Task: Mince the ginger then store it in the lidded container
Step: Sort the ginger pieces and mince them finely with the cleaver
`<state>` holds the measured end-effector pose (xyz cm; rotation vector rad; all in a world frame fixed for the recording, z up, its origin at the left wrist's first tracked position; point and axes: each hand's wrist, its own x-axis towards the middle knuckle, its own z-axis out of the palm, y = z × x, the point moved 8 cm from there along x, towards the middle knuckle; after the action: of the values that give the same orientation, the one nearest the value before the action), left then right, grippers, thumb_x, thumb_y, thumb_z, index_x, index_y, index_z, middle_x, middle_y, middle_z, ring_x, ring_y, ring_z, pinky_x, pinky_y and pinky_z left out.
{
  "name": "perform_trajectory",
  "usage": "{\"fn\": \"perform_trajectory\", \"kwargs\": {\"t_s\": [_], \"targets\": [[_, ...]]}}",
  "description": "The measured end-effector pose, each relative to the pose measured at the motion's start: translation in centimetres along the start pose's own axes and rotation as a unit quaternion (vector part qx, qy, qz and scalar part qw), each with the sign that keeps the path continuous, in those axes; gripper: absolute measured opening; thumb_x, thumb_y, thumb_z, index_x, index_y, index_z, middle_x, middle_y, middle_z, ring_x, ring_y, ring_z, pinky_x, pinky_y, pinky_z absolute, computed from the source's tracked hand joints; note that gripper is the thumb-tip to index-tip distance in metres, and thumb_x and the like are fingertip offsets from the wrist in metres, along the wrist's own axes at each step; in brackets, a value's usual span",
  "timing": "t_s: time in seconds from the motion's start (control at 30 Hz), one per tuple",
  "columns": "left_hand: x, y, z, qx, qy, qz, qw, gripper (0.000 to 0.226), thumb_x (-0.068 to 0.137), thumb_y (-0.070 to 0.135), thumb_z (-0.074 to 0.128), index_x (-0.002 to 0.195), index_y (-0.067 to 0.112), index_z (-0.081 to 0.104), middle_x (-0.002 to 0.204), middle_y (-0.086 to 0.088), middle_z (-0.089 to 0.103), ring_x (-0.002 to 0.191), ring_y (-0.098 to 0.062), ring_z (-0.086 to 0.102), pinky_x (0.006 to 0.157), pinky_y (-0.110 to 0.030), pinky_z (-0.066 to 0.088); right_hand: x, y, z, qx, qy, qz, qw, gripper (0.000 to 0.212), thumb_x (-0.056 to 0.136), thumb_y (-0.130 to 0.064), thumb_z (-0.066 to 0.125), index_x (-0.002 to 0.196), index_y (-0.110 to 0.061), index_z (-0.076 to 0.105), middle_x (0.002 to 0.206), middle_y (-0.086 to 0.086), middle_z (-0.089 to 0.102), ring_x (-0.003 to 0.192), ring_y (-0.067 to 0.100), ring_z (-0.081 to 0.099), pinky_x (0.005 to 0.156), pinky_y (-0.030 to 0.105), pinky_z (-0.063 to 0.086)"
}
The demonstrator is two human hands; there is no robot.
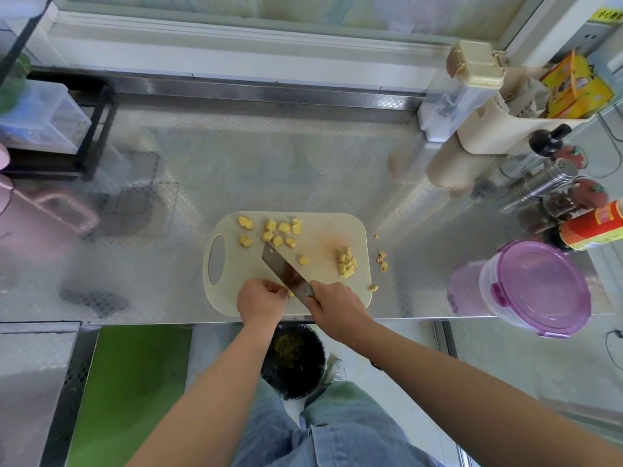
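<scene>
The right hand (337, 306) is clenched around the handle of a cleaver (286, 273), whose broad blade slants up and to the left across the near half of the board (337, 227). The left hand (261, 299) sits just beside the blade on its left, fingertips (278, 288) pinched together on a small yellow bit of ginger right at the blade's edge; most of that bit is hidden under the fingers.

More ginger lies further out on the board. A loose cluster of chunks (278, 232) is spread along the far left edge, past the cleaver's tip, and one single piece (304, 261) lies alone just right of the blade. Toward the right edge sits a small heap of slivers (346, 262), cut finer than the chunks. A few scraps (382, 259) have landed off the board, on the metal counter (236, 156) just beside its right side.

The board is pale, with an oval handle hole on its left, and lies at the counter's near edge. Well to the right, also at the near edge, stands the container (536, 286), clear with a purple lid clipped on. Behind it a row of bottles and shakers (553, 183) lines the right side. Below the counter, between the person's arms, a black bin (293, 362) holds some yellowish scraps.
</scene>
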<state>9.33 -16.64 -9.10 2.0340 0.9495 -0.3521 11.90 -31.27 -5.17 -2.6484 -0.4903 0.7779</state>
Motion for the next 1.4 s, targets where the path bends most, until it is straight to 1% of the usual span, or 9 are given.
{"fn": "perform_trajectory", "kwargs": {"t_s": [0.13,0.23,0.3,0.47,0.63,0.93,1.2,1.3,1.4], "targets": [[0.0,0.1,0.0,0.007,-0.001,0.003,1.0,0.011,0.081,0.021,0.071,0.083,0.012,0.078,0.082,-0.007,0.074,0.08,-0.025,0.066,0.062,-0.024,0.039,0.1,-0.3,0.1,-0.003,-0.011,0.005,1.0,0.021,0.099,-0.027,0.038,0.095,-0.013,0.053,0.077,0.006,0.054,0.071,0.024,0.055,0.062,0.036,0.048],[0.1,0.1,0.0,0.009,-0.001,0.009,1.0,0.013,0.08,0.024,0.073,0.083,0.012,0.078,0.083,-0.007,0.074,0.08,-0.025,0.066,0.062,-0.023,0.038,0.3,-0.8,-0.1,-0.017,-0.015,0.0,1.0,0.016,0.098,-0.022,0.038,0.084,-0.015,0.043,0.067,0.0,0.041,0.067,0.023,0.048,0.057,0.031,0.035],[0.1,0.2,0.0,0.006,0.0,0.009,1.0,0.013,0.079,0.025,0.074,0.078,0.012,0.078,0.079,-0.006,0.073,0.078,-0.026,0.066,0.06,-0.022,0.036,0.4,-1.0,-0.2,-0.03,-0.014,-0.002,0.999,0.015,0.098,-0.02,0.038,0.084,-0.016,0.041,0.068,0.001,0.041,0.067,0.023,0.046,0.057,0.029,0.033],[0.1,0.5,-0.1,0.017,0.001,0.015,1.0,0.015,0.078,0.025,0.076,0.071,0.011,0.077,0.073,-0.008,0.072,0.074,-0.029,0.065,0.057,-0.024,0.037,0.7,-1.3,-0.1,-0.053,-0.012,0.002,0.999,0.017,0.097,-0.018,0.037,0.095,-0.011,0.052,0.077,0.006,0.049,0.07,0.024,0.051,0.062,0.032,0.042],[-0.2,0.6,-0.3,0.017,0.004,0.018,1.0,0.015,0.079,0.021,0.073,0.073,0.008,0.076,0.073,-0.008,0.071,0.069,-0.026,0.06,0.059,-0.024,0.036,0.6,-1.4,-0.2,-0.078,-0.009,-0.019,0.997,0.022,0.1,-0.02,0.036,0.103,-0.01,0.055,0.077,0.005,0.05,0.069,0.023,0.052,0.062,0.032,0.044],[-0.2,0.5,-0.3,0.007,0.006,0.003,1.0,0.014,0.078,0.018,0.073,0.071,0.006,0.074,0.07,-0.007,0.069,0.067,-0.026,0.057,0.059,-0.024,0.036,1.0,-1.2,0.0,-0.08,-0.02,-0.034,0.996,0.02,0.099,-0.02,0.036,0.101,-0.01,0.054,0.079,0.008,0.055,0.071,0.026,0.058,0.065,0.037,0.05],[-0.3,0.6,-0.2,0.009,-0.003,0.006,1.0,0.02,0.079,0.021,0.071,0.064,0.009,0.07,0.062,-0.005,0.066,0.064,-0.028,0.064,0.058,-0.028,0.045,1.8,-1.8,0.2,-0.057,-0.003,-0.045,0.997,0.023,0.101,-0.026,0.035,0.107,-0.012,0.052,0.084,0.01,0.059,0.076,0.03,0.058,0.067,0.039,0.05],[-0.2,0.6,-0.1,0.019,-0.007,0.009,1.0,0.017,0.08,0.02,0.069,0.065,0.011,0.07,0.066,-0.005,0.069,0.065,-0.029,0.067,0.063,-0.031,0.052,1.9,-1.4,-0.1,-0.037,0.016,-0.034,0.999,0.022,0.101,-0.028,0.036,0.101,-0.012,0.052,0.078,0.006,0.051,0.069,0.026,0.049,0.062,0.034,0.042],[-0.2,0.5,-0.1,0.016,-0.005,0.01,1.0,0.012,0.08,0.019,0.069,0.075,0.009,0.074,0.074,-0.006,0.072,0.068,-0.028,0.068,0.065,-0.031,0.053,1.9,-1.1,0.0,-0.016,0.022,-0.02,0.999,0.021,0.1,-0.029,0.038,0.097,-0.013,0.051,0.078,0.006,0.052,0.07,0.026,0.05,0.064,0.035,0.046]]}}
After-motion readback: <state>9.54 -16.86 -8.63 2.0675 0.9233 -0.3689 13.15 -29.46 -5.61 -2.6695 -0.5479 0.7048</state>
